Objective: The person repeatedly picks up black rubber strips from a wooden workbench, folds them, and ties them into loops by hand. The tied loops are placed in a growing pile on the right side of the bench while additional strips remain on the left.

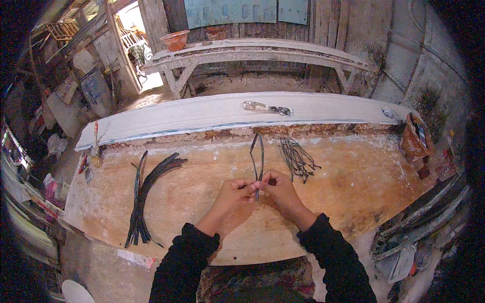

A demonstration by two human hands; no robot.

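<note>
Over the middle of the wooden board [202, 212], both my hands meet at one dark strip [262, 151] bent into a narrow upright loop. My left hand [236, 196] pinches its two ends from the left. From the right, my right hand [279, 190] pinches the same spot, fingertips touching. A short tail of the strip shows below my fingers. To the left lies a bundle of long, straight dark strips [139, 212], fanned at the top. Just beyond my right hand is a small pile of dark looped strips [298, 157].
A raised white plank [177, 117] runs along the board's far edge, with a scraper-like tool [268, 108] on it. A brush [95, 146] stands at the left end. An orange-brown container [415, 136] sits at the right end. Behind, a bench [262, 56] holds a clay-coloured bowl [175, 40].
</note>
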